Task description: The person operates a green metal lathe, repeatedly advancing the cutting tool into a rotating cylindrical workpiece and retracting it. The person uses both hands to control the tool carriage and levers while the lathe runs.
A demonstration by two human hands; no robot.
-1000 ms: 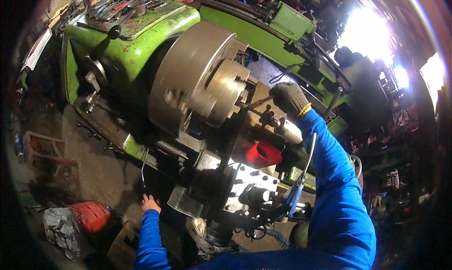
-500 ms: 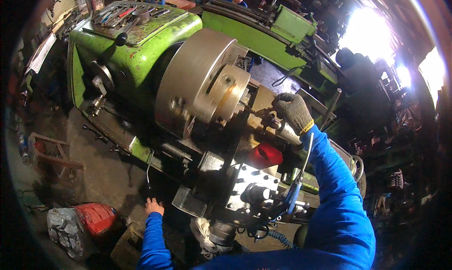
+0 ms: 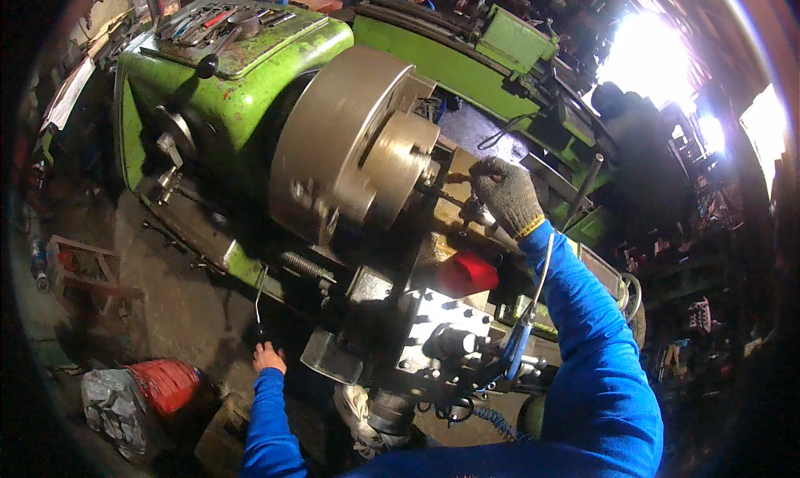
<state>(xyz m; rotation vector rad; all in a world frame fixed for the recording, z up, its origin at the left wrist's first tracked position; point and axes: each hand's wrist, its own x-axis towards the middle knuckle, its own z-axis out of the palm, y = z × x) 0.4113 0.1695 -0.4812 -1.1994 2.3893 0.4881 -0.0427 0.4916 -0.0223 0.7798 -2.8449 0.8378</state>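
Observation:
My right hand (image 3: 506, 196), in a grey knit glove with a yellow cuff, is closed beside the front of the lathe chuck. A small brown, brush-like thing (image 3: 457, 178) sticks out from its fingertips toward the workpiece; its exact kind is unclear. The big steel chuck (image 3: 333, 128) carries a smaller round metal piece (image 3: 400, 165) at its face, and its lower edge is blurred. Low on the left, my bare left hand (image 3: 268, 358) has its fingers closed at the dark end of a thin bent lever (image 3: 259, 307).
The green headstock (image 3: 250, 86) bears tools on its top. A red cone-shaped container (image 3: 468, 273) stands near the bolted tool post (image 3: 442, 328), where a blue air gun (image 3: 518, 349) hangs. Another green machine (image 3: 450, 70) is behind. Red and grey bags (image 3: 167, 386) lie lower left.
My left hand has moved up to the lever's end. My right hand has shifted slightly left, and the brown thing now shows clearly. The slots on the chuck's front piece look turned.

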